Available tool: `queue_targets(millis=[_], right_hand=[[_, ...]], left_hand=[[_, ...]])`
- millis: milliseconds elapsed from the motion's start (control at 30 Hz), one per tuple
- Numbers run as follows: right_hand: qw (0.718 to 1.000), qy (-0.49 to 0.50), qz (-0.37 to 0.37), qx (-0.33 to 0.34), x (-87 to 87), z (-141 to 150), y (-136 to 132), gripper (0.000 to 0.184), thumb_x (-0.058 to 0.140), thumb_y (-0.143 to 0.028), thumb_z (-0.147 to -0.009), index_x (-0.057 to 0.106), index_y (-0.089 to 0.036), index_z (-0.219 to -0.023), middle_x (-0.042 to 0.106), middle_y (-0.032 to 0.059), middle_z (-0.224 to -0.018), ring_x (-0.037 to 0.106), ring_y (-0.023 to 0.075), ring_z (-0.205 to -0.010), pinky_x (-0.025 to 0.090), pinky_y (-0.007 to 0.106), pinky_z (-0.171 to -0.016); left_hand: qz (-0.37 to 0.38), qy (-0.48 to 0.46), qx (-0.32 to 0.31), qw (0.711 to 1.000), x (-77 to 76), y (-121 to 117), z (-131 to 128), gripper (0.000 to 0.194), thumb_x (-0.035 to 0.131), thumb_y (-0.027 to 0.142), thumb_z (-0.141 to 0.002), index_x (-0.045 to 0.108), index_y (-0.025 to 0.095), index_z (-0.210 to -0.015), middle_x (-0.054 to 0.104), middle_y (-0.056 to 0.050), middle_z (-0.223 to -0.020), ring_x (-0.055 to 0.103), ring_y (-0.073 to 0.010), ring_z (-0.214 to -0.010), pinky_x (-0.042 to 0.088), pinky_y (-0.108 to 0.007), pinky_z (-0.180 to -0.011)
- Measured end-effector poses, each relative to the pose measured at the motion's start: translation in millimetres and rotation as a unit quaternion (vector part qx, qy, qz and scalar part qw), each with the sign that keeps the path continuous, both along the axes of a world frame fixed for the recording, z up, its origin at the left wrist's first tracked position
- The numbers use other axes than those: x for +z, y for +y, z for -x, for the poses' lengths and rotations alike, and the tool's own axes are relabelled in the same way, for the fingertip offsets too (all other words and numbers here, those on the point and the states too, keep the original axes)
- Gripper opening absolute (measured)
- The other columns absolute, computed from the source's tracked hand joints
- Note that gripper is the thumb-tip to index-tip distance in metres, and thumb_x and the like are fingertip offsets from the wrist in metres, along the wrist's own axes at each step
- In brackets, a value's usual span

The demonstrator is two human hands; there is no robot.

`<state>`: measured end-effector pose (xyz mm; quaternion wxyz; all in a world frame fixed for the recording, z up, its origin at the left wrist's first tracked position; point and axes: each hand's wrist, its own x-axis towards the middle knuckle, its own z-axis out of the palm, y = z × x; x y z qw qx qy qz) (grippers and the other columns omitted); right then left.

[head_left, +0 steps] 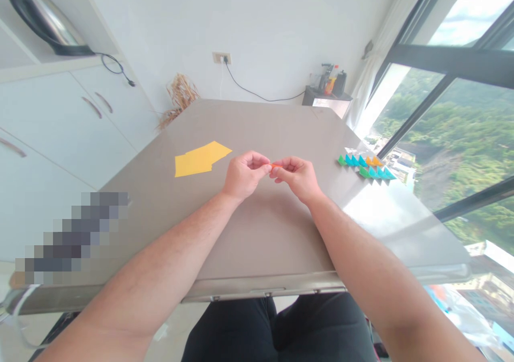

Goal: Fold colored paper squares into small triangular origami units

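Over the middle of the table, my left hand (248, 174) and my right hand (296, 175) meet fingertip to fingertip. Between them is a small orange piece of folded paper (275, 165), pinched from both sides; most of it is covered by my fingers. Flat on the table to the left of my left hand lie yellow-orange paper sheets (196, 160), overlapping one another. Off to the right stand two rows of small folded paper boats (362, 161) in green, blue and orange.
The grey-brown table (257, 233) reaches from my lap toward the white wall. A blurred dark object (76, 239) lies at its left edge. Large windows (453, 110) run along the right. A kettle (50, 24) stands on a shelf at upper left, beyond the table.
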<state>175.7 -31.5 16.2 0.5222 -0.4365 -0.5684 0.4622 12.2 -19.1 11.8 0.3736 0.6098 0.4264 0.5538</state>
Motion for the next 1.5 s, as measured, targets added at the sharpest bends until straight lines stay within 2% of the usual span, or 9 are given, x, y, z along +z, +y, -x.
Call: queue_targets(millis=[367, 533, 667, 800, 1000, 1167, 1300, 1500], right_hand=[[1.000, 0.010, -0.012, -0.013, -9.1, 5, 4, 0.023, 0.079, -0.039, -0.073, 0.070, -0.018, -0.079, 0.074, 0.0043, -0.074, 0.068, 0.0155, -0.069, 0.056, 0.031, -0.068], [0.999, 0.009, -0.020, -0.036, -13.1, 7, 5, 0.020, 0.077, -0.036, -0.073, 0.068, -0.019, -0.077, 0.073, 0.0032, -0.073, 0.065, 0.0147, -0.066, 0.054, 0.030, -0.066], [0.999, 0.001, -0.025, -0.041, -15.7, 8, 6, 0.018, 0.075, -0.035, -0.074, 0.067, -0.019, -0.077, 0.072, 0.0027, -0.072, 0.064, 0.0147, -0.066, 0.052, 0.030, -0.064], [0.997, -0.028, -0.042, -0.054, -17.1, 11, 5, 0.014, 0.072, -0.033, -0.076, 0.067, -0.020, -0.077, 0.072, 0.0020, -0.071, 0.062, 0.0145, -0.065, 0.048, 0.029, -0.060], [0.994, -0.049, -0.048, -0.086, -16.8, 16, 2, 0.012, 0.069, -0.033, -0.076, 0.067, -0.021, -0.075, 0.071, 0.0010, -0.071, 0.060, 0.0139, -0.062, 0.043, 0.028, -0.056], [0.996, -0.017, -0.050, -0.067, -18.0, 15, 4, 0.013, 0.072, -0.033, -0.075, 0.071, -0.021, -0.081, 0.074, 0.0022, -0.074, 0.065, 0.0158, -0.068, 0.050, 0.030, -0.064], [0.996, -0.023, -0.050, -0.069, -17.2, 11, 5, 0.015, 0.075, -0.034, -0.073, 0.072, -0.020, -0.078, 0.073, 0.0023, -0.073, 0.064, 0.0155, -0.067, 0.048, 0.029, -0.062], [0.996, -0.033, -0.045, -0.072, -14.6, 10, 4, 0.014, 0.077, -0.034, -0.073, 0.071, -0.021, -0.074, 0.073, 0.0013, -0.073, 0.062, 0.0152, -0.068, 0.047, 0.030, -0.063]], left_hand=[[-0.019, 0.024, 0.009, 0.999, -2.9, 1, 3, 0.015, 0.077, 0.031, -0.074, 0.068, 0.021, -0.080, 0.072, -0.001, -0.078, 0.067, -0.0155, -0.073, 0.052, -0.030, -0.073], [0.026, -0.022, -0.023, 0.999, -3.4, 2, 1, 0.027, 0.080, 0.030, -0.070, 0.071, 0.020, -0.094, 0.075, -0.003, -0.083, 0.071, -0.0178, -0.078, 0.056, -0.033, -0.078], [0.053, -0.039, -0.048, 0.997, -5.7, 4, 2, 0.020, 0.080, 0.031, -0.070, 0.071, 0.018, -0.083, 0.073, -0.002, -0.076, 0.067, -0.0156, -0.072, 0.054, -0.031, -0.074], [0.062, -0.039, -0.036, 0.997, -6.6, 5, 1, 0.014, 0.078, 0.028, -0.070, 0.070, 0.019, -0.077, 0.071, 0.000, -0.071, 0.062, -0.0127, -0.066, 0.050, -0.029, -0.069], [0.086, -0.061, -0.029, 0.994, -6.4, 5, -2, 0.014, 0.077, 0.027, -0.069, 0.068, 0.018, -0.075, 0.068, 0.000, -0.067, 0.062, -0.0129, -0.065, 0.050, -0.030, -0.069], [0.049, -0.023, -0.022, 0.998, -8.8, 6, 1, 0.012, 0.074, 0.029, -0.074, 0.068, 0.020, -0.079, 0.067, 0.000, -0.070, 0.062, -0.0133, -0.067, 0.051, -0.029, -0.069], [0.003, 0.028, -0.012, 1.000, -9.8, 6, 4, 0.012, 0.071, 0.030, -0.079, 0.067, 0.020, -0.083, 0.068, -0.001, -0.076, 0.063, -0.0136, -0.069, 0.050, -0.028, -0.068], [-0.001, 0.048, -0.021, 0.999, -7.8, 6, 6, 0.019, 0.072, 0.038, -0.081, 0.068, 0.020, -0.083, 0.070, -0.002, -0.079, 0.063, -0.0144, -0.071, 0.050, -0.028, -0.067]])
